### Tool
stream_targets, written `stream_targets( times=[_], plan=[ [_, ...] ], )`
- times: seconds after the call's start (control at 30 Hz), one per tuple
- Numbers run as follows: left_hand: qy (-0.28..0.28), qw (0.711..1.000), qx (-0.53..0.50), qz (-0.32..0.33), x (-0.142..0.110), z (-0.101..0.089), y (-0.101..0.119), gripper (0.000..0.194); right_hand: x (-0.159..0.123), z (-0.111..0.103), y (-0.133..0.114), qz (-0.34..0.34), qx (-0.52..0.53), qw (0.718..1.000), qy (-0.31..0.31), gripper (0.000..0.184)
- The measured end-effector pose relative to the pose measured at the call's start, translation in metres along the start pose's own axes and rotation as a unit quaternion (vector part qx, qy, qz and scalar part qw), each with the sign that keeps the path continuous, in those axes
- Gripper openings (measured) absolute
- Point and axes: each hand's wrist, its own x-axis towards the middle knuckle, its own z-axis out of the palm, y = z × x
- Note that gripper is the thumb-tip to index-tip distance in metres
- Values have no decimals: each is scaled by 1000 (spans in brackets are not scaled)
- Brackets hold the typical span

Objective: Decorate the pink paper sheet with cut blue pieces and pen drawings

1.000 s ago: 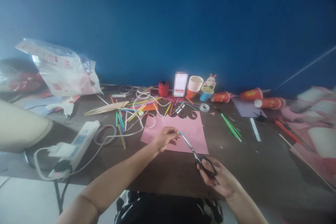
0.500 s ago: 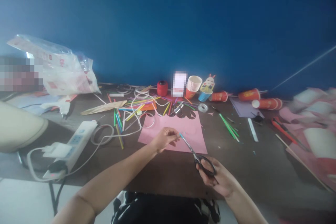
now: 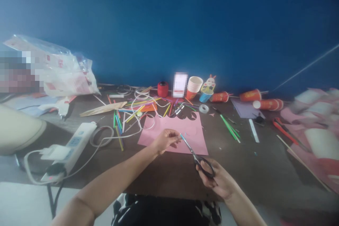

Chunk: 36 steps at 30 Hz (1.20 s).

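Note:
My right hand (image 3: pixel 217 180) holds a pair of scissors (image 3: pixel 191 150) by its black handles, the blades angled up and to the left. My left hand (image 3: pixel 167 141) is closed in a pinch at the blade tips, on a tiny blue piece (image 3: pixel 181 136) whose kind I cannot make out. The blades look nearly closed beside this piece. Beneath both lies a pink paper sheet (image 3: pixel 148 137) with scalloped cut-outs along its far edge.
A white power strip (image 3: pixel 79 141) with cables and a hot glue gun (image 3: pixel 59 107) lie left. Coloured sticks (image 3: pixel 119 123), a tape roll (image 3: pixel 203 108), stacked paper cups (image 3: pixel 195 84) and a rabbit figure (image 3: pixel 209 84) are behind. A red-handled tool (image 3: pixel 284 130) lies right. A person's sleeve (image 3: pixel 21 129) shows left.
The view has shifted slightly, so the table's things sit a little further left. Both hands keep nearly the same pose, with the scissors tips still at the blue piece.

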Motion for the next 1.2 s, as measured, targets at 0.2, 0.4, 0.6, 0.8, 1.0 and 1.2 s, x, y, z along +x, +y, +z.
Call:
stream_targets(
  times=[0.2,0.4,0.6,0.8,1.0,1.2],
  plan=[
    [16,998,67,-5,2,-1,-5,29,-7,-11,-14,-51,-171,981,71,40],
    [14,984,177,32,-2,-7,-5,18,-28,-68,-44,-145,-629,683,341,18],
    [18,929,354,105,-4,-14,-9,17,-36,-113,-61,-20,-739,556,380,21],
    [11,930,355,94,-1,-18,-13,18,-27,-132,-80,35,-779,536,322,20],
    [-5,940,337,59,10,-19,-5,19,-20,-145,-106,35,-802,552,224,17],
    [-16,950,310,9,16,-18,-7,20,-2,-77,-107,-141,-737,606,263,22]
  ],
)
